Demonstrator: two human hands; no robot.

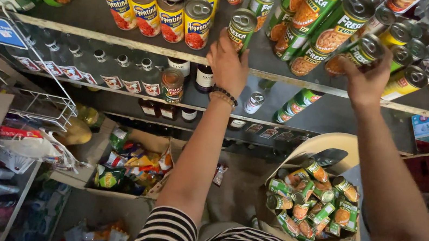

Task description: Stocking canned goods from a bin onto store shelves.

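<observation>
You're gripping a small green cylindrical tin can with a silver pull-tab lid in your left hand, fingers curled around its side, can standing upright on the grey shelf board just above your wrist. Your right hand is closing around a second green tin can lying tilted, fingers wrapped over its body at the shelf edge. A beaded dark bracelet is sitting on your left wrist. Between your hands, more green cans are leaning in a stacked row. Left of your left hand, yellow-and-blue labelled cans with red pictures are standing upright in a row. Below your right forearm, a beige open sack is holding a heap of green cans. Below your left arm, dark glass bottles are lining a lower shelf. Striped sleeves are covering both upper arms.
</observation>
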